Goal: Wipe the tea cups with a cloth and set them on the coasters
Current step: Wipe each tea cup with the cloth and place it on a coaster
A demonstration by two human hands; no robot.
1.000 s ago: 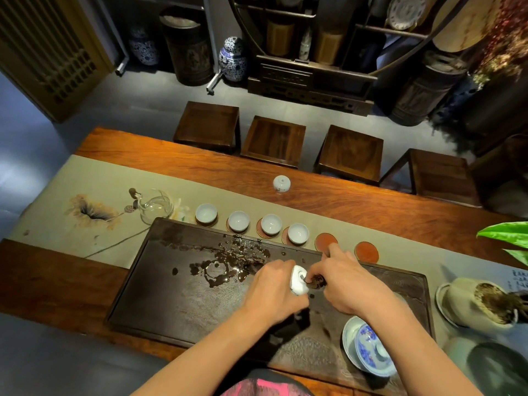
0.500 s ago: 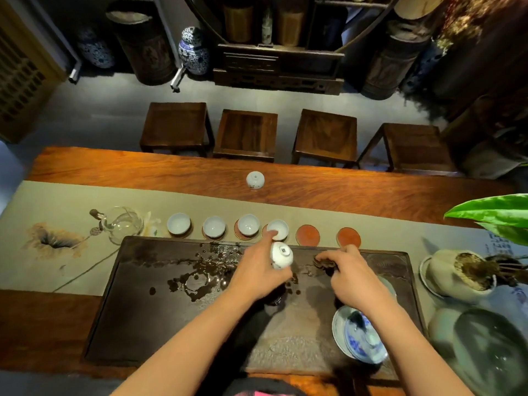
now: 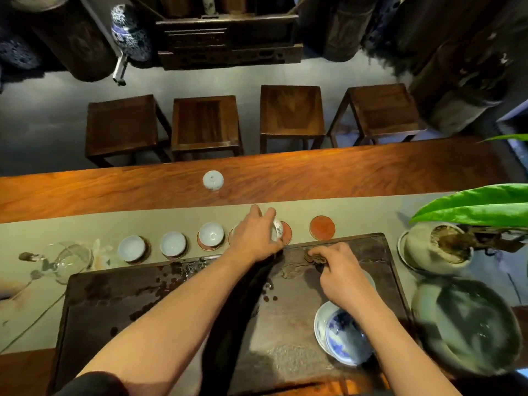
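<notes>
**Cup held at the fifth coaster**

Three small pale porcelain tea cups (image 3: pixel 173 244) sit on round coasters along the worktop's grey-green runner (image 3: pixel 371 212). The left hand (image 3: pixel 254 238) grips a white painted tea cup (image 3: pixel 277 230), tilted over a red round coaster (image 3: pixel 286 232). The right hand (image 3: pixel 340 271) pinches a dark brown cloth (image 3: pixel 313 257) on the dark tea tray (image 3: pixel 171 304).

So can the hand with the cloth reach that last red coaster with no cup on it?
Probably yes. The right hand holds the cloth on the tea tray, just in front of the empty coaster. Nothing stands between them; the left hand is busy one coaster over.
</notes>
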